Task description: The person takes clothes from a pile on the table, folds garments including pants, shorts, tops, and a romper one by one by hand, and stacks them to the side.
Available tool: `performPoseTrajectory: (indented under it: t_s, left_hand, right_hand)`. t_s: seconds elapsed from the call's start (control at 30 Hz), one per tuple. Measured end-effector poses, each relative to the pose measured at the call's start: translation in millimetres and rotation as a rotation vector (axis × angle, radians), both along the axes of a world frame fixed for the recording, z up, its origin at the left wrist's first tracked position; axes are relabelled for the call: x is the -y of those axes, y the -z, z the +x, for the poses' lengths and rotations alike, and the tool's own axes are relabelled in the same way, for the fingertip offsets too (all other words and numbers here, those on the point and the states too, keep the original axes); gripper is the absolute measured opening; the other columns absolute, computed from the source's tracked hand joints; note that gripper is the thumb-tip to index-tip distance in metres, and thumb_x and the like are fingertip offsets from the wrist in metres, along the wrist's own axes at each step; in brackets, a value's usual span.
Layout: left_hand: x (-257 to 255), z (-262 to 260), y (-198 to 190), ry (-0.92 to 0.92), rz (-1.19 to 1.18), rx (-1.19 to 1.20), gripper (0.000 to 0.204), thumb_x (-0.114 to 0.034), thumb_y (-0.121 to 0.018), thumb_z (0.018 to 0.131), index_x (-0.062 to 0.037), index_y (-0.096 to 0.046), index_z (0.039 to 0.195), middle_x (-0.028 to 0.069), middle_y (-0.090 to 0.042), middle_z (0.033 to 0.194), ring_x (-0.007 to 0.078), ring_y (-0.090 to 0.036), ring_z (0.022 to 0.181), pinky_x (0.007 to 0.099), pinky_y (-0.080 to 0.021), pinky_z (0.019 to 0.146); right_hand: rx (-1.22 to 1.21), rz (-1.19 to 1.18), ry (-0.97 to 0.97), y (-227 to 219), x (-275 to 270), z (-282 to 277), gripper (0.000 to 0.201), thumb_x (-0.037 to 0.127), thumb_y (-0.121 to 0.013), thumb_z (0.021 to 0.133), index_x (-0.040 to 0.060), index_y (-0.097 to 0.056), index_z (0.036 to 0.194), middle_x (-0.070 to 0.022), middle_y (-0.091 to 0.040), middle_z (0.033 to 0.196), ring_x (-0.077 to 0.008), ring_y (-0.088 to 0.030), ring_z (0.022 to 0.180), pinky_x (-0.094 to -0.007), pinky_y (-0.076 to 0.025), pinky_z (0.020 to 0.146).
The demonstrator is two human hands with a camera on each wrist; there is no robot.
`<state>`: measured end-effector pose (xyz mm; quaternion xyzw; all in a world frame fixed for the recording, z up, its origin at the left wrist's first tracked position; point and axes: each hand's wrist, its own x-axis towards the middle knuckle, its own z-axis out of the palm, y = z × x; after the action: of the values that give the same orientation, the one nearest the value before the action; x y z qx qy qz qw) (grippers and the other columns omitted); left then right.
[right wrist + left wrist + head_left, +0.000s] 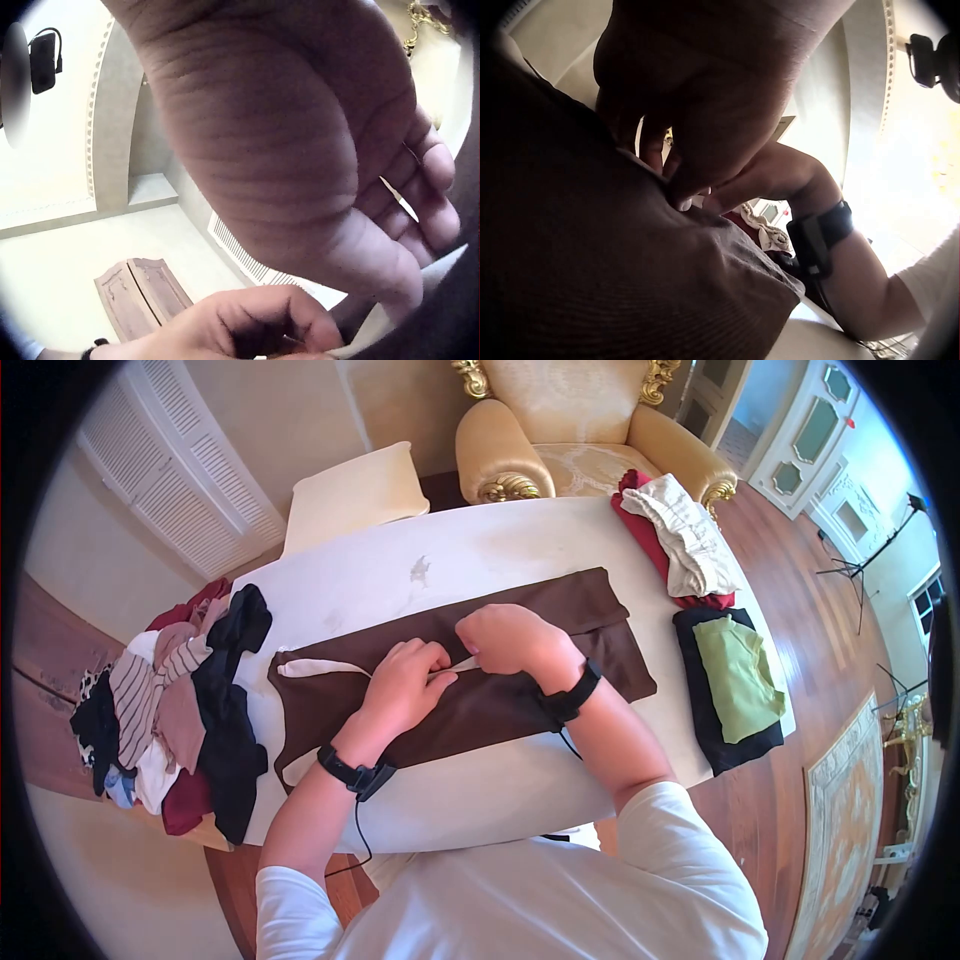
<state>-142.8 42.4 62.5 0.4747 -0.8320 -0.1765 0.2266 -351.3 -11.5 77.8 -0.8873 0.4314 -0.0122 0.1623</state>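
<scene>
1. White shirt (560,900) nearest; beyond, brown garment (480,720) lies spread across the desk (345,605).
2. Left grip (405,685) pinches its pale edge (375,328); right grip (518,640) seemingly does too, fingertips partly hidden.
3. Probably light, soft, limp: hold by edges.

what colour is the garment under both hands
The garment is mostly dark brown, with some white showing; clearest in the head view.

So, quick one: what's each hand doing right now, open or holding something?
Left hand: closed, pinching the pale strip on the brown garment.
Right hand: closed, pinching that same strip.
</scene>
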Motion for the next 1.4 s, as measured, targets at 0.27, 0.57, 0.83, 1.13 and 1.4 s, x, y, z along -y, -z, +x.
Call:
performPoseTrajectory:
  t_s: [0.27, 0.57, 0.83, 1.13, 1.4]
  left_hand:
    - [2.3, 1.0, 7.3, 0.023, -0.039, 0.013, 0.011, -0.013, -0.076, 0.087, -0.0077, -0.072, 0.096, 0.0078, -0.063, 0.087, 0.0291, -0.06, 0.089, 0.0406, -0.05, 0.081]
    - [1.1, 3.6, 11.0, 0.013, -0.031, -0.041, 0.008, -0.015, -0.076, 0.088, -0.0087, -0.072, 0.092, 0.0077, -0.064, 0.086, 0.0305, -0.06, 0.09, 0.0417, -0.05, 0.082]
    - [7.1, 10.2, 17.4, 0.021, 0.051, -0.097, 0.011, -0.015, -0.076, 0.088, -0.0115, -0.071, 0.098, 0.0046, -0.065, 0.086, 0.0283, -0.06, 0.092, 0.0408, -0.05, 0.085]
    - [8.2, 8.9, 24.3, 0.015, 0.045, -0.11, 0.01, -0.016, -0.074, 0.089, -0.0133, -0.071, 0.097, 0.0047, -0.064, 0.086, 0.0276, -0.059, 0.09, 0.0403, -0.048, 0.088]
    - [9.4, 9.4, 27.2, 0.012, 0.043, -0.111, 0.009, -0.018, -0.074, 0.089, -0.0133, -0.072, 0.097, 0.0051, -0.066, 0.088, 0.0285, -0.059, 0.093, 0.0416, -0.048, 0.089]
  right_hand:
    - [-0.097, 0.141, 0.015, 0.9, 1.1, 0.5, 0.014, 0.006, -0.068, 0.079, 0.0085, -0.069, 0.092, -0.0144, -0.072, 0.089, -0.0374, -0.069, 0.092, -0.0465, -0.054, 0.078]
    - [0.18, -0.071, 0.379, 7.8, 42.1, -85.5, 0.016, 0.017, -0.069, 0.084, 0.0051, -0.072, 0.094, -0.0188, -0.074, 0.095, -0.0401, -0.07, 0.094, -0.049, -0.055, 0.082]
    - [-0.034, 0.191, 0.472, -6.0, 33.8, -111.7, 0.034, 0.027, -0.087, 0.072, 0.0049, -0.069, 0.089, -0.011, -0.071, 0.088, -0.0264, -0.068, 0.086, -0.0392, -0.052, 0.074]
    - [0.109, 0.122, 0.141, 4.2, 3.9, -97.5, 0.019, 0.014, -0.077, 0.074, 0.0033, -0.067, 0.086, -0.016, -0.07, 0.088, -0.0349, -0.068, 0.09, -0.0425, -0.054, 0.079]
    - [0.165, -0.078, 0.122, 1.2, -14.1, -103.0, 0.007, 0.005, -0.069, 0.082, 0.0034, -0.064, 0.086, -0.0135, -0.067, 0.087, -0.035, -0.066, 0.087, -0.0434, -0.052, 0.078]
